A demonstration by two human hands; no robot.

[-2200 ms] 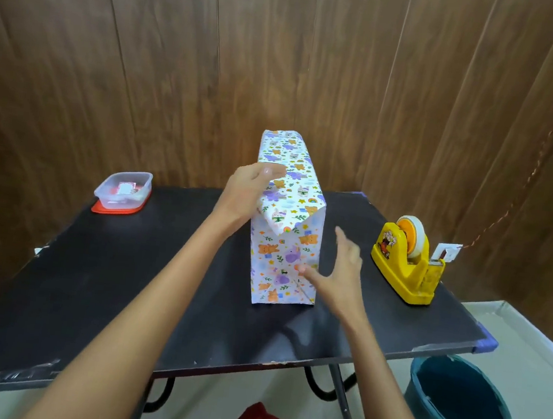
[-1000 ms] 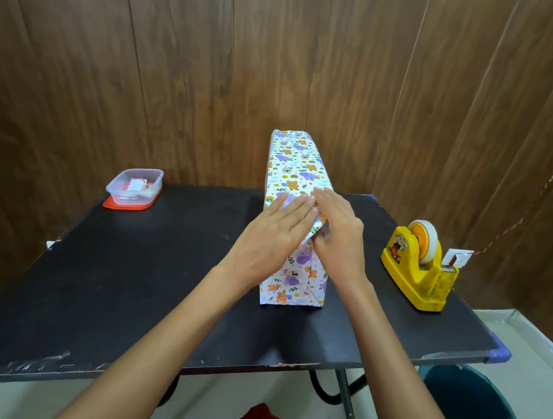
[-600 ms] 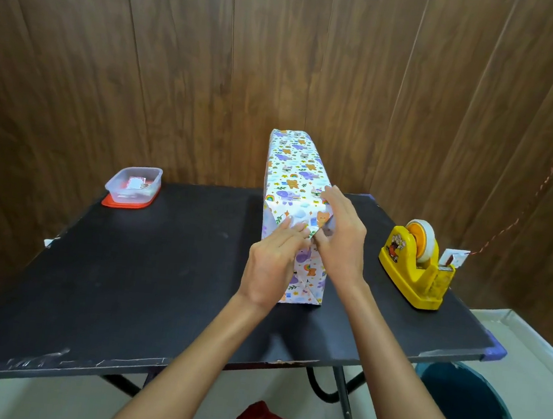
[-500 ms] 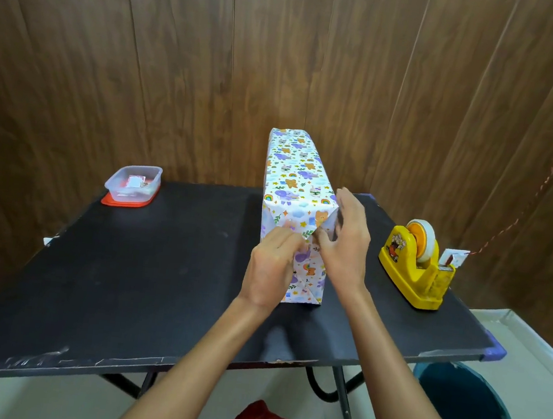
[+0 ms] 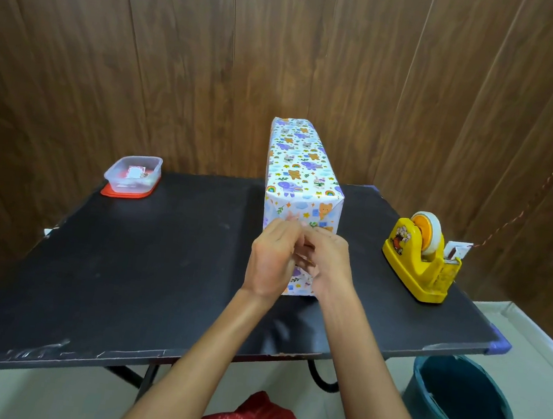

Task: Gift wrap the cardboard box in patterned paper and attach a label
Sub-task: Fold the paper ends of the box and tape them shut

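Paper-wrapped box, end flap seemingly in pinch of left hand, right hand.

The table centre is occupied by the wrapped box, laid lengthwise front to back. A wide bare stretch is noted on its left, up to the plastic container at the far corner. A narrower lane on its right is bounded by the tape dispenser.
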